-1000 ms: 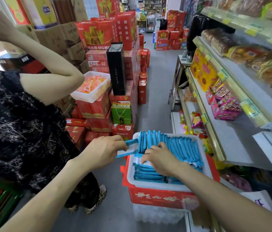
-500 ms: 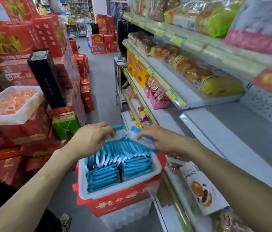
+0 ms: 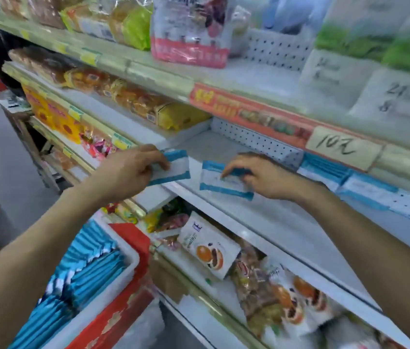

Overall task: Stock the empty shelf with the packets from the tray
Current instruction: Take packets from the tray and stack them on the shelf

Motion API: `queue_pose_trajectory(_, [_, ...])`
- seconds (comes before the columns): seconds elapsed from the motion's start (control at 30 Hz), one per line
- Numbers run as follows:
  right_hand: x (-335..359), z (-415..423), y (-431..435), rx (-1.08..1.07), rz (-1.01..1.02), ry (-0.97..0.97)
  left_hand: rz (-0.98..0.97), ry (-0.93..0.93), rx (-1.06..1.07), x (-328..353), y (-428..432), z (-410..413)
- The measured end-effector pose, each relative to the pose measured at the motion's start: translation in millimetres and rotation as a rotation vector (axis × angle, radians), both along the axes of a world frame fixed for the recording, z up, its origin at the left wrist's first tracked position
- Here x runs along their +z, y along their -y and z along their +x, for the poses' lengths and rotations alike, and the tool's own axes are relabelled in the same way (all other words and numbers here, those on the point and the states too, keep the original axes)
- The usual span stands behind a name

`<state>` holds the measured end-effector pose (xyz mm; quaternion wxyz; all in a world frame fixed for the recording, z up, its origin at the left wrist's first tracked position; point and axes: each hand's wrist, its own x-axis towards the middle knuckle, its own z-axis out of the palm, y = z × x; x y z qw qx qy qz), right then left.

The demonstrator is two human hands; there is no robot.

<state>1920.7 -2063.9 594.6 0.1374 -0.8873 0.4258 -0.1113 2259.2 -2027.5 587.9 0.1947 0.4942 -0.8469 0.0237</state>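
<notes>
While each hand pinches one flat, rectangular packet with a glossy blue border and a pale middle, both packets hang at mid-frame by the front lip of the white metal shelf (image 3: 287,222). The left hand (image 3: 133,170) grips the left packet (image 3: 173,167) between thumb and curled fingers, just off the shelf's left corner. The right hand (image 3: 262,176) curls over the top edge of the right packet (image 3: 221,183), above the smooth shelf board; whether it touches the board is unclear. At the right of the frame, shelved packets (image 3: 325,172) of the same kind lie against the perforated back panel (image 3: 249,139), leaving bare board between them and the hands. A handwritten price card (image 3: 337,148) hangs on the rail overhead, which makes the opening low. At lower left, the white plastic tray (image 3: 128,268) holds tray packets (image 3: 90,270) packed on edge, resting on a red crate (image 3: 123,306). Crinkly snack bags (image 3: 209,250) fill the shelf below, and a yellow bread bag (image 3: 181,117) borders the upper-left side.
</notes>
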Motion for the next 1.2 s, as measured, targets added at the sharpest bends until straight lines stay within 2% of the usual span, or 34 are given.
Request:
queue_pose_trajectory(0.17, [-5.5, -99.1, -24.9, -0.219, -0.016, -0.058, 0.021, 0.004, -0.183, 4.3, 28.2, -73.1])
queue_pose_trajectory(0.27, [-16.6, -158.0, -38.7, -0.323, -0.026, -0.028, 0.029, -0.002, -0.265, 1.8, 34.6, -109.4])
queue_pose_trajectory(0.4, [-28.6, -230.6, -51.8, -0.546, -0.124, -0.029, 0.035, 0.011, -0.382, -2.0, 29.7, -138.0])
queue_pose_trajectory(0.5, [-31.7, -255.7, -56.2, -0.641, -0.134, -0.023, 0.02, -0.002, -0.425, -6.0, 24.2, -149.3])
queue_pose_trajectory(0.8, [-47.9, -238.5, -20.7, -0.557, -0.148, -0.077, 0.039, 0.017, -0.493, -23.0, 10.7, -152.2])
queue_pose_trajectory(1.2, [-58.0, -222.8, 30.9, -0.516, -0.199, -0.21, -0.017, -0.031, -0.393, -30.0, 1.9, -131.4])
